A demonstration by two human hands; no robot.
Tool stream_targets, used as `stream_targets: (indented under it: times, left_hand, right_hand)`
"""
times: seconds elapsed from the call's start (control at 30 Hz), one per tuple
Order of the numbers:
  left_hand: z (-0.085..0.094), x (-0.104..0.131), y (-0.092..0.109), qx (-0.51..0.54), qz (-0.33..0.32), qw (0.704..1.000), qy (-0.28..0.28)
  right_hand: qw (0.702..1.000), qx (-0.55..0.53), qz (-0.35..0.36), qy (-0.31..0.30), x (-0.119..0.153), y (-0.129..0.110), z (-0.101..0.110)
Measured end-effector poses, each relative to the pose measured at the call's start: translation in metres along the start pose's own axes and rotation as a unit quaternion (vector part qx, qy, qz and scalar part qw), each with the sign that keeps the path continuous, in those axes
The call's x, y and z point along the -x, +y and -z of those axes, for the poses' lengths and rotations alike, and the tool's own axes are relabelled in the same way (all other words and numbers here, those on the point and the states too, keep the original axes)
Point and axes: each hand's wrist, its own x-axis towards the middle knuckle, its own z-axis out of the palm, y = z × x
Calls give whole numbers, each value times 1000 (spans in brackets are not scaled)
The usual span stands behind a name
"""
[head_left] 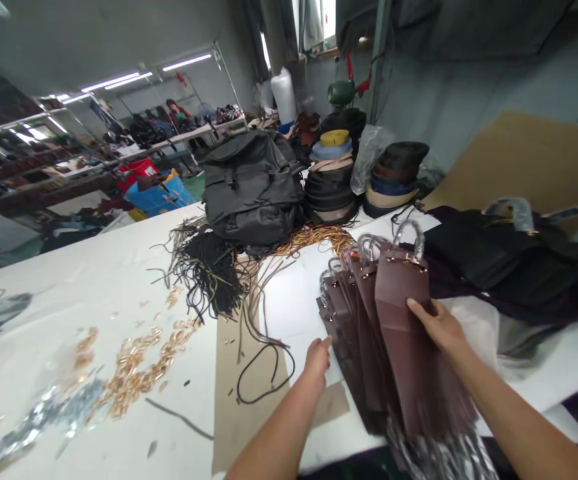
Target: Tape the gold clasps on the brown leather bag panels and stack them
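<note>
A fanned stack of dark brown leather bag panels (401,293) lies in front of me, with plastic-wrapped handles and small gold fittings at the upper end. Silvery plastic-wrapped strips hang at the lower end, blurred. My right hand (439,325) grips the topmost panel at its right edge, thumb on its face and fingers hidden beneath. At the stack's left edge, my left hand (317,358) is closed with curled fingers against the panels; its fingertips are partly hidden. Under the stack's left side lie white paper and a brown cardboard sheet (226,400).
Gold metal fittings (141,357) and silvery pieces (43,413) are scattered leftward. Black cords (213,270) lie near a black backpack (253,187). Strap rolls (333,177) stand behind. Black bags (513,260) lie right. A person (179,112) is at a far table.
</note>
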Motion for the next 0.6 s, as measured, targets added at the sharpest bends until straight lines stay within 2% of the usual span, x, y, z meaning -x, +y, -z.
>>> stream_targets:
  times: [0.07,0.13,0.23,0.3,0.37,0.47,0.53,0.6]
  left_hand:
    - [-4,-13,-11,21,16,999,-21]
    - [-13,-24,-12,50,35,997,-53]
    - [-26,-35,-2,110,61,983,-135]
    - [-32,-39,8,173,78,958,-215]
    - [-37,-44,16,218,104,934,-263]
    - [-43,-54,24,226,143,921,-284]
    - [-46,-59,28,218,145,916,-304]
    - [-45,-61,32,200,130,926,-293]
  right_hand:
    - [999,14,-31,-12,-1,-2,-3]
    - [999,21,-29,-23,0,-7,-2]
    - [999,23,0,-40,2,-10,0]
    - [998,-13,1,-56,2,-9,0]
    - [994,-73,-12,-77,1,-9,-1]
    - [991,-97,-1,-91,0,-17,-7]
    - [996,-53,15,-64,2,-26,-15]
    - [999,-25,10,-22,7,-37,-23]
